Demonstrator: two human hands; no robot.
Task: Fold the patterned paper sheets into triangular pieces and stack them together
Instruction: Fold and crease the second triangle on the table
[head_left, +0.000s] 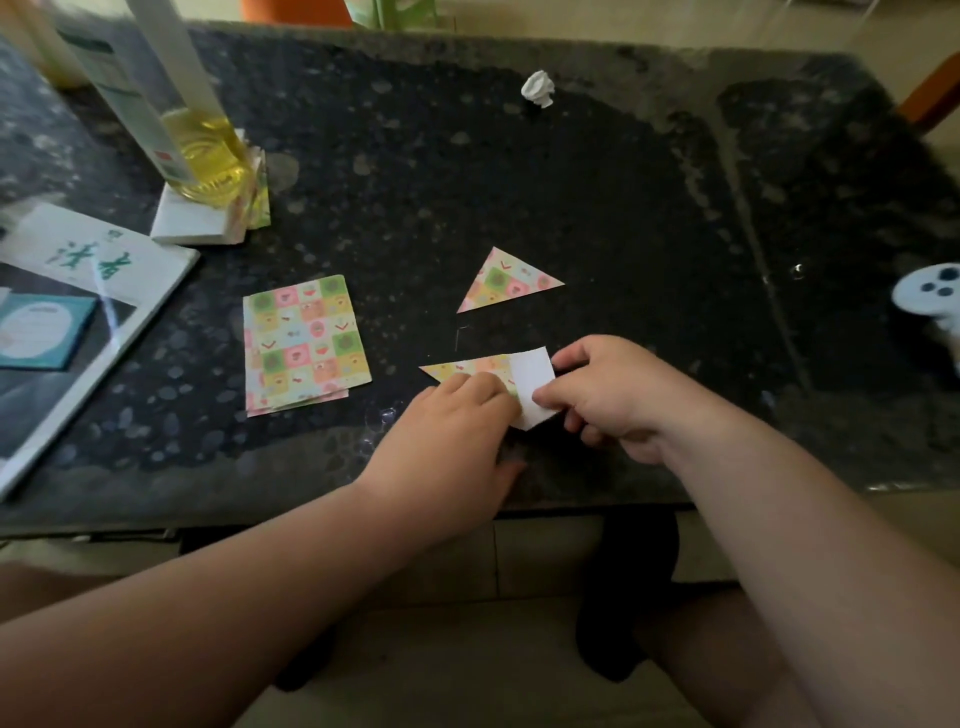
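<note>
The left hand (457, 431) presses flat fingers on a partly folded patterned paper sheet (475, 370). The right hand (608, 395) pinches its white turned-up flap. A finished patterned paper triangle (506, 283) lies beyond both hands, and a stack of flat patterned sheets (304, 343) lies left of the left hand.

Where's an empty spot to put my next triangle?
Bare tabletop lies between the crumpled paper ball and the finished triangle, and from that triangle right toward the game controller. Crowded: the left side with bottle and book, and by the left hand and right hand folding a sheet.
</note>
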